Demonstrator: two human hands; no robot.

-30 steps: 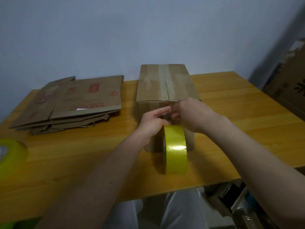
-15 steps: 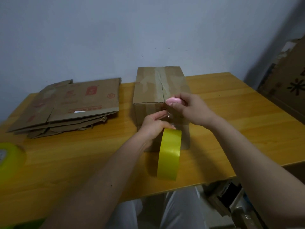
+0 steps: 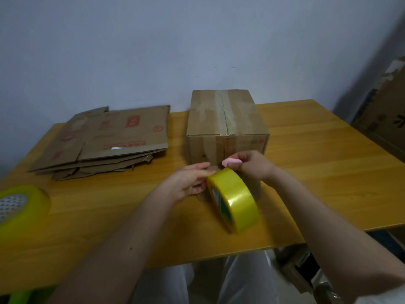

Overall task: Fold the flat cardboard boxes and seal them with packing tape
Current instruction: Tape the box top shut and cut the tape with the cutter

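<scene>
A folded cardboard box (image 3: 228, 121) stands on the wooden table (image 3: 317, 167), with tape along its top seam and down its near face. In front of it my left hand (image 3: 186, 183) holds a yellow roll of packing tape (image 3: 234, 200) on its edge, fingers at the roll's core. My right hand (image 3: 254, 165) grips a small pink cutter (image 3: 231, 162) just above the roll, close to the box's near face. Whether a strip of tape runs from roll to box is hidden by my hands.
A stack of flat cardboard boxes (image 3: 109, 139) lies at the back left. A second yellow tape roll (image 3: 19, 205) sits at the table's left edge. More cardboard (image 3: 385, 119) leans against the wall at the right. My legs show below the table's front edge.
My right hand came down from the box's top edge to its lower front, pink cutter now showing. The roll tilted and swung rightwards in my left hand.
</scene>
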